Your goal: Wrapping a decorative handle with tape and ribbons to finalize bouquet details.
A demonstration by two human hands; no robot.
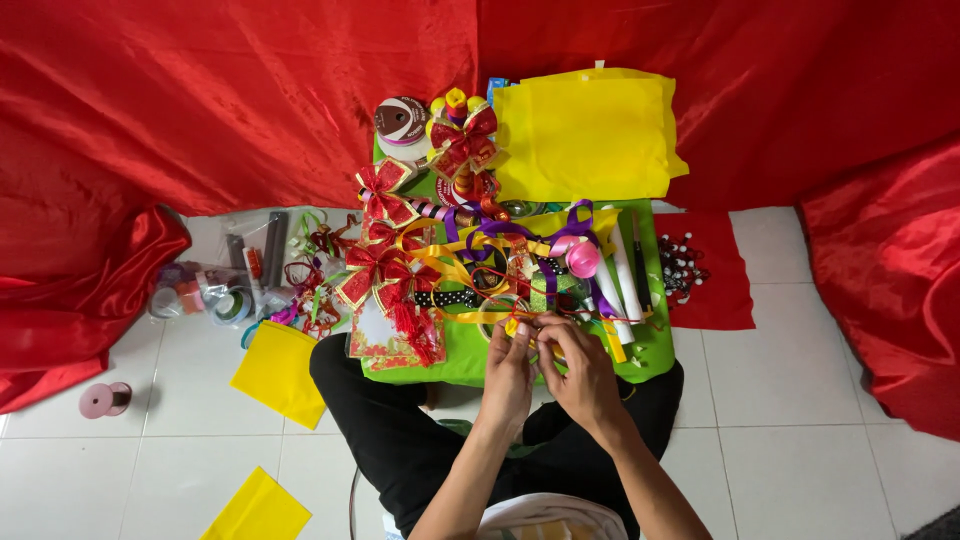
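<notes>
My left hand [508, 372] and my right hand [578, 368] meet over the near edge of a green board [462, 352] on my lap. Both pinch a thin red ribbon [527, 318] with a small yellow piece at the fingertips. Just beyond the fingers lies a tangle of yellow and purple ribbons [500, 240] with a pink spool [583, 258]. Red bows with gold edges [385, 275] lie to the left of my hands.
Yellow sheets [585, 135] cover the board's far end, with ribbon rolls [402, 120] beside them. More yellow sheets [278, 372] lie on the white tile floor at left, near a pink spool [104, 399] and bagged supplies [215, 295]. Red cloth [200, 90] surrounds the area; beads [682, 265] rest on a red sheet.
</notes>
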